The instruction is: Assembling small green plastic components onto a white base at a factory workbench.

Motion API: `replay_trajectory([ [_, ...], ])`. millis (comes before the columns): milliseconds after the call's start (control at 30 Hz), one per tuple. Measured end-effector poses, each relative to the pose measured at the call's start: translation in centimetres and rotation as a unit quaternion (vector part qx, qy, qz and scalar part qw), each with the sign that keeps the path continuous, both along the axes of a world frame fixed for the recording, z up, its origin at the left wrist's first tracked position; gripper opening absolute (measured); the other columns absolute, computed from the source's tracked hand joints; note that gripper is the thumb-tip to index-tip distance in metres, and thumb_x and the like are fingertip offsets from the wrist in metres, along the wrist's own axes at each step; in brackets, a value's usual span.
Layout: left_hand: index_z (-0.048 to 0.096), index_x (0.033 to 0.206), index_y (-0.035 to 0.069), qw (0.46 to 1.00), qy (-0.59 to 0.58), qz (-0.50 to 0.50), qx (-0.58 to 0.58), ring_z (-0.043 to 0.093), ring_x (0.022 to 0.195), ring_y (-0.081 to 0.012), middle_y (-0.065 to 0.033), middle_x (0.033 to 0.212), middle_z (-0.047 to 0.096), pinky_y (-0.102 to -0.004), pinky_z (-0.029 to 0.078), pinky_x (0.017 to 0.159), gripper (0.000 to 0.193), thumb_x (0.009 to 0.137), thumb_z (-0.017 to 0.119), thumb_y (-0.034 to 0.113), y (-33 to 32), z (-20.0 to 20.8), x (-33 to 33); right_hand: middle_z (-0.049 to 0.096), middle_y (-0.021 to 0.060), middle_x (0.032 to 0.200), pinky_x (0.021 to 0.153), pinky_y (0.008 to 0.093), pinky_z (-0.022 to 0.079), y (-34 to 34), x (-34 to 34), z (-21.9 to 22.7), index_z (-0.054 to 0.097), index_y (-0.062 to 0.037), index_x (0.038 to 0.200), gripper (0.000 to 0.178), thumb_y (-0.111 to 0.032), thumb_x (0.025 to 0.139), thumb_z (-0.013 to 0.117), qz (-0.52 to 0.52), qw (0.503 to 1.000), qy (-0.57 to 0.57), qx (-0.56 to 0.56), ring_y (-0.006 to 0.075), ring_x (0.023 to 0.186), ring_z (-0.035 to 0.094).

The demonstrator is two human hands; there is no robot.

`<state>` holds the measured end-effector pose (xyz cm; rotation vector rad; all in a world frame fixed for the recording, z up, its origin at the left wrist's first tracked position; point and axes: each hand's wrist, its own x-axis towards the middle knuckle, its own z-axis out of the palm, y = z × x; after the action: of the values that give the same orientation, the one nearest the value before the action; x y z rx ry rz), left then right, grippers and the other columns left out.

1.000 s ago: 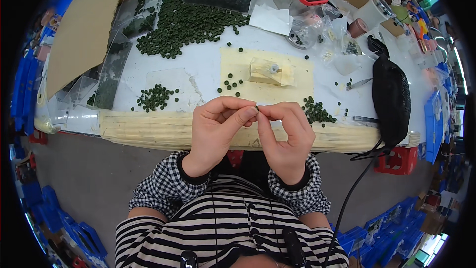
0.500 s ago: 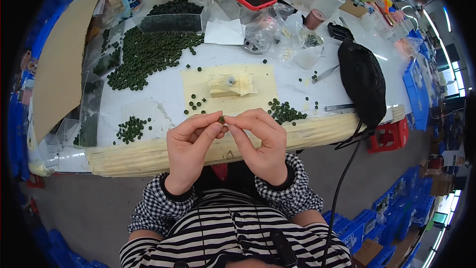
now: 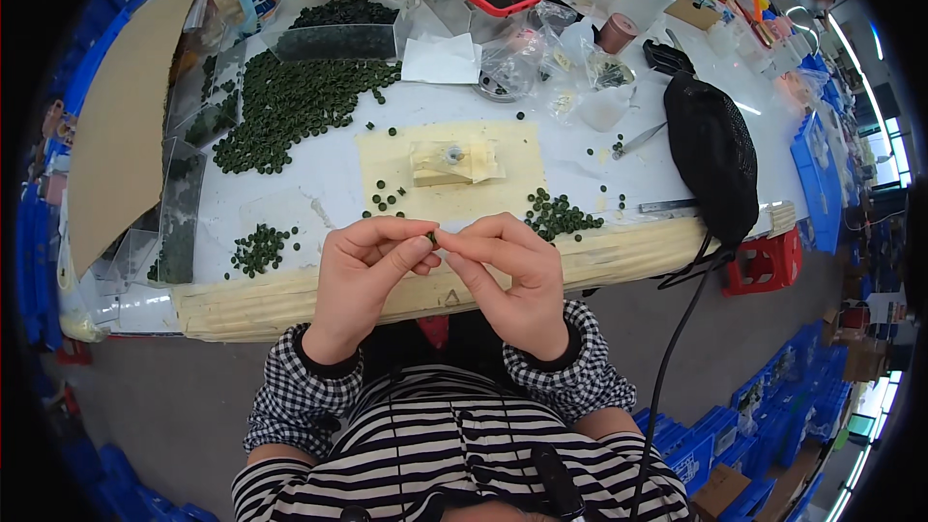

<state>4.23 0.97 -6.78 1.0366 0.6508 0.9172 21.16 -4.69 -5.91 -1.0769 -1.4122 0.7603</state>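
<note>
While left grip pinches a green piece at its tips, right grip meets it, hold unclear; light pressure should help!

It's a workshop; blue crates flank a cluttered bench.

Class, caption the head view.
Left hand and right hand meet at a tiny green piece; a green heap lies beyond.

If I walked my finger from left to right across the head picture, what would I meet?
Flat tan cardboard sheet → small heap of round dark green pieces → person's bare left hand → tiny dark green piece at the fingertips → bare right hand → dusty-pink cylinder → black mesh bag.
</note>
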Motion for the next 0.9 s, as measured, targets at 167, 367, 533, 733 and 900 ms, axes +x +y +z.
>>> replay_trajectory([
  [167,0.064,0.102,-0.005,0.993,-0.076,0.019,-0.084,0.063,0.078,-0.0137,-0.0090,0.089,0.065,-0.0225,0.053,0.071,0.016,0.087,0.060,-0.004,-0.5,-0.3,0.1,0.059,0.0078,0.090,0.071,0.0246,0.048,-0.1,-1.2,-0.1,0.067,-0.0015,0.108,0.026,0.004,0.083,0.062,-0.025,0.999,-0.012,0.027,0.0142,0.078,0.059],
  [367,0.064,0.103,-0.004,0.969,0.054,0.108,0.216,0.063,0.079,-0.0143,-0.0090,0.088,0.064,-0.0231,0.052,0.072,0.016,0.087,0.060,-0.003,-1.2,0.3,0.8,0.058,0.0065,0.088,0.074,0.0241,0.047,-0.4,-1.6,-1.4,0.064,-0.0016,0.115,0.031,0.004,0.084,0.060,0.070,0.970,0.229,-0.047,0.0135,0.083,0.057],
  [533,0.064,0.103,-0.003,0.995,-0.055,0.078,-0.019,0.064,0.080,-0.0139,-0.0100,0.090,0.067,-0.0238,0.053,0.073,0.016,0.087,0.061,-0.002,-0.8,0.4,0.9,0.058,0.0066,0.089,0.074,0.0235,0.047,0.1,-1.8,-0.6,0.064,-0.0021,0.116,0.032,0.005,0.085,0.059,-0.002,0.997,0.075,0.012,0.0135,0.082,0.057],
  [733,0.063,0.104,-0.005,0.996,-0.031,0.073,0.036,0.065,0.082,-0.0147,-0.0112,0.091,0.068,-0.0248,0.054,0.075,0.018,0.087,0.061,-0.002,-1.0,0.7,0.6,0.058,0.0061,0.090,0.073,0.0231,0.045,0.3,-1.1,-0.9,0.065,-0.0028,0.115,0.030,0.003,0.086,0.059,0.014,0.995,0.100,-0.005,0.0127,0.081,0.056],
  [900,0.063,0.101,-0.004,0.992,0.005,0.090,0.090,0.066,0.080,-0.0165,-0.0114,0.091,0.067,-0.0260,0.054,0.073,0.015,0.087,0.061,-0.003,-0.8,0.4,0.6,0.057,0.0044,0.088,0.075,0.0226,0.043,0.1,-0.9,-1.0,0.064,-0.0026,0.115,0.028,0.000,0.088,0.058,0.042,0.990,0.124,-0.047,0.0113,0.082,0.053],
])
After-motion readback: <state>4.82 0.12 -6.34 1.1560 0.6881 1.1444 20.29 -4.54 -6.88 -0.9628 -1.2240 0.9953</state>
